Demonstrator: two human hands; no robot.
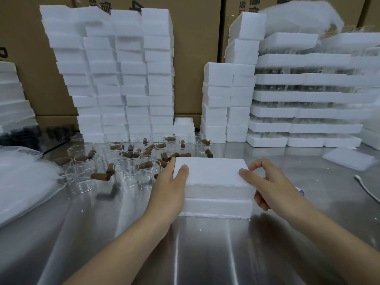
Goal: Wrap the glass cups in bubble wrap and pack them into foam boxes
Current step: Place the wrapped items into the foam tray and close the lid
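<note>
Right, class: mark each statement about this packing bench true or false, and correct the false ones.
1. The left hand and the right hand both hold the foam box. True.
2. That box lies open. False: its lid is on.
3. The glass cups stand on the left hand's side of the box. True.
4. The cups stand on bare wood. False: they stand on a shiny metal table.
</note>
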